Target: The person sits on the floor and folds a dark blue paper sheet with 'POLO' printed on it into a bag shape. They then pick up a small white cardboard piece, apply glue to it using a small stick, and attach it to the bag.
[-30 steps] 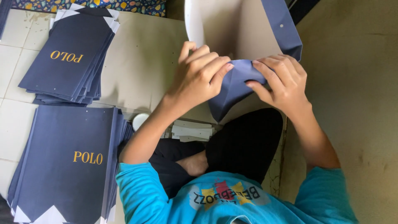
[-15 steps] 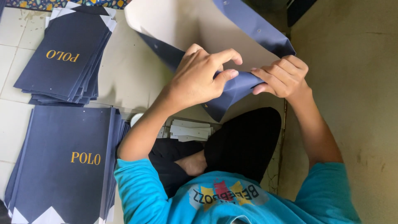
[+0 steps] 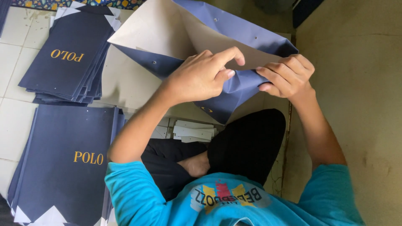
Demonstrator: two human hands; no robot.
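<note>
Navy-blue paper bag with a pale inside hangs half-opened above the person's lap, over the tiled floor; left hand pinches its lower fold, right hand clamps the edge beside it, though the exact grip there is partly hidden; uneven pulling could tear or miscrease the fold; 2 stacks of flat navy bags lie nearby.

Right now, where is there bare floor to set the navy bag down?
Bare tile lies between the upper stack of flat navy bags and the open navy bag that the left hand and right hand hold. The concrete floor on the right is bare. The lower stack and card strips crowd the lap.
</note>
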